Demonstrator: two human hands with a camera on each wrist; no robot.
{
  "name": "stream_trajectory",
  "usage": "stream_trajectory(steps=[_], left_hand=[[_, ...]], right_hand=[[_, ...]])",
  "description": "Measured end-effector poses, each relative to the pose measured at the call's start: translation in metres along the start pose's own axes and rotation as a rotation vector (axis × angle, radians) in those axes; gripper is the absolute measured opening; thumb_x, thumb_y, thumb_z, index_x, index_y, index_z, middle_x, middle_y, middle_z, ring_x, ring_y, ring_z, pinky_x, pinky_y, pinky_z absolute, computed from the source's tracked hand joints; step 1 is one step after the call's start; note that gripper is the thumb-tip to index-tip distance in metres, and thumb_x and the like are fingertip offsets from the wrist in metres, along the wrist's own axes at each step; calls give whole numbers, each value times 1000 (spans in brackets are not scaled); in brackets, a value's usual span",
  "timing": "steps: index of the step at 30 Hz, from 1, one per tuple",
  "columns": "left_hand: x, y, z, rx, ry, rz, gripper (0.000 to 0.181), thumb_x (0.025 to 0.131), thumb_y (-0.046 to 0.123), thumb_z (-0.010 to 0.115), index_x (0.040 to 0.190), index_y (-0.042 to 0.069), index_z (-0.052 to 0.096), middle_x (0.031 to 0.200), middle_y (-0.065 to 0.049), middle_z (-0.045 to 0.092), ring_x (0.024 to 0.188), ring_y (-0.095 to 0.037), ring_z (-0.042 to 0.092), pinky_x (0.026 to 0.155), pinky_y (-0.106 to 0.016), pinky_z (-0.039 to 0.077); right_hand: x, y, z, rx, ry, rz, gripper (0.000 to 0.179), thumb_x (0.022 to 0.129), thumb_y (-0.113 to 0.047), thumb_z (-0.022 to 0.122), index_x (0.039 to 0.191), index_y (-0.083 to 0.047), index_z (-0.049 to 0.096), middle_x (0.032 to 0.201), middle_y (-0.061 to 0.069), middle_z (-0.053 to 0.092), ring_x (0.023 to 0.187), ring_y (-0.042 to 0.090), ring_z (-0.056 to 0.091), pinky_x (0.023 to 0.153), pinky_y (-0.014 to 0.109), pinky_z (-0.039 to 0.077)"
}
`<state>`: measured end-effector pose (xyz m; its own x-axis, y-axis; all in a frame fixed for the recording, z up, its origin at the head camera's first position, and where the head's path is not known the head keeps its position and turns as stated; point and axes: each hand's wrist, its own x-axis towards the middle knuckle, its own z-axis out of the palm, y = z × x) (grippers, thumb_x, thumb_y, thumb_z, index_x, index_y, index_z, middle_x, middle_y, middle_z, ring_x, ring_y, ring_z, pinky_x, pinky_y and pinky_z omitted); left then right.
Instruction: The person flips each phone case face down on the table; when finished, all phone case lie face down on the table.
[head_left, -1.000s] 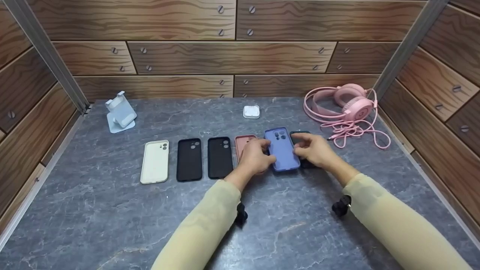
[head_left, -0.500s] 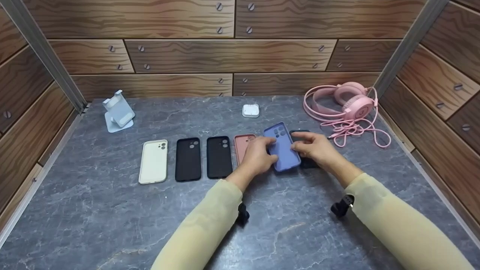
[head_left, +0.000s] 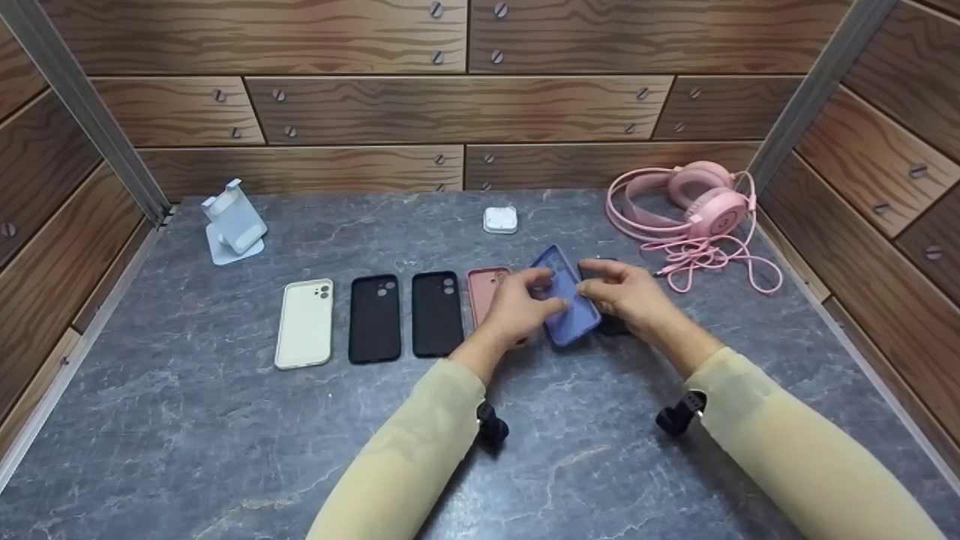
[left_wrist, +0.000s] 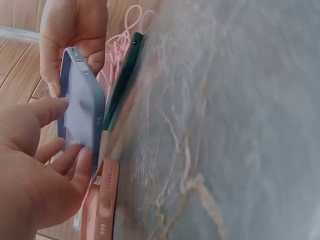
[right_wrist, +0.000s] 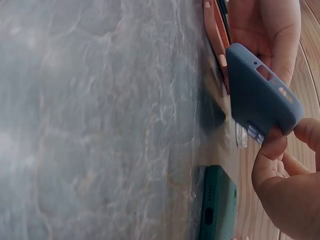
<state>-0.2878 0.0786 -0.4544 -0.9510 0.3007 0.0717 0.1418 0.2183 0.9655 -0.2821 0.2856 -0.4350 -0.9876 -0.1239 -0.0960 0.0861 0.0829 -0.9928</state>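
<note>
A purple-blue phone case (head_left: 574, 321) is tilted between both hands, lifted off the table as the wrist views show. My left hand (head_left: 516, 306) holds its left side, the thumb over the inner face and fingers at the edge. On the opposite side, my right hand (head_left: 626, 292) pinches the edge between thumb and finger, clearest in the right wrist view. Just left lies a pink phone case (left_wrist: 106, 205), partly covered by the left hand in the head view. A dark green phone case (right_wrist: 217, 200) lies under the right hand.
Two black phone cases (head_left: 375, 319) and a cream one (head_left: 305, 324) continue the row leftward. Behind stand a light blue phone stand (head_left: 236, 225), a small white case (head_left: 500, 220) and pink headphones (head_left: 716, 210) with a coiled cable. Wooden-patterned walls (head_left: 457, 109) enclose the table.
The purple-blue case has turned and tipped further in the hands, its top leaning left. My left thumb has moved further across its inner face. The other cases stay put.
</note>
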Motion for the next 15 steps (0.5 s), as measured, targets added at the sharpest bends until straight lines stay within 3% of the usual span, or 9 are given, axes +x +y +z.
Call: stream_trajectory(steps=[6, 15], left_hand=[[0, -2, 2, -248, -25, -66, 55, 102, 19, 74, 152, 4, 56, 145, -14, 63, 113, -24, 70, 87, -41, 61], [1, -1, 3, -339, -8, -133, 61, 102, 21, 75, 158, 13, 52, 144, -13, 64, 111, -25, 72, 81, -45, 62]], right_hand=[[-1, -3, 3, -16, 3, -4, 63, 99, -1, 70, 154, 14, 42, 101, 5, 75, 87, 8, 71, 76, 22, 59], [0, 0, 5, -7, -44, -10, 59, 100, -1, 69, 153, 13, 45, 108, 3, 72, 96, 9, 69, 79, 23, 59]])
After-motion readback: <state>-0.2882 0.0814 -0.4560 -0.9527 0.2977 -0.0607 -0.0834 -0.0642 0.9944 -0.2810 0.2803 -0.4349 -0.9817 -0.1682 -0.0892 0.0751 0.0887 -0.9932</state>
